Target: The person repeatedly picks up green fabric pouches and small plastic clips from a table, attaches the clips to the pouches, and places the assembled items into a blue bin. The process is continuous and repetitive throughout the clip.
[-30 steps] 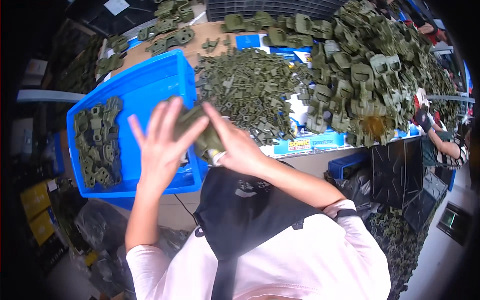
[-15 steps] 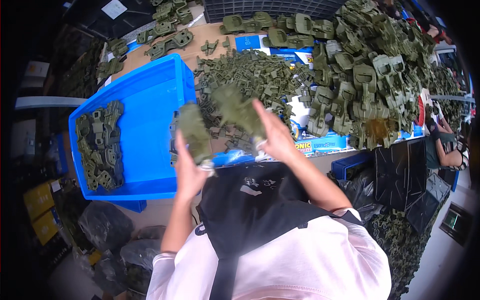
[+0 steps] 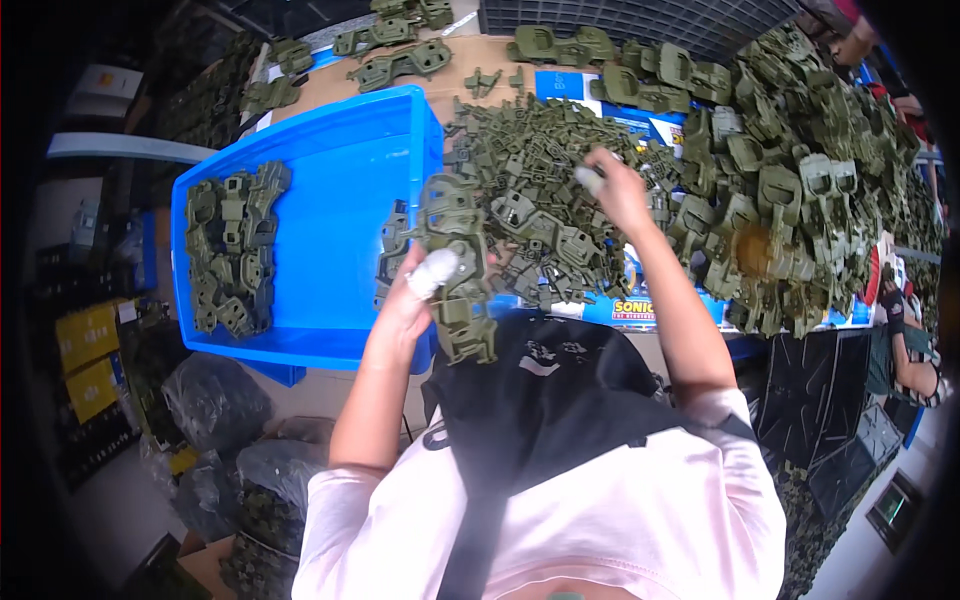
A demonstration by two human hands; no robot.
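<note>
My left hand [image 3: 415, 290] is closed round a long olive-green plastic chassis-like part [image 3: 462, 265], held upright in front of the black apron [image 3: 545, 420]. White wrapping covers a finger or thumb of this hand, which lies against the part. My right hand [image 3: 625, 195] reaches over a heap of small green plastic pieces [image 3: 540, 150]. Its fingers are drawn together, one with white wrapping; whatever they may hold is too small to make out. Between the hands, another long green part [image 3: 550, 235] rests on the heap.
A blue plastic tub [image 3: 340, 220] stands at the left, with several long green parts [image 3: 235, 250] along its left side. Large green parts [image 3: 780, 190] pile up at the right. Black crates [image 3: 620, 22] line the back. Black bags [image 3: 215, 400] lie lower left; a person [image 3: 910, 350] is far right.
My right hand has moved right, over the small pieces. A long green part, blurred near it before, now lies on the heap. The left-hand part has come into focus; the view has shifted.
</note>
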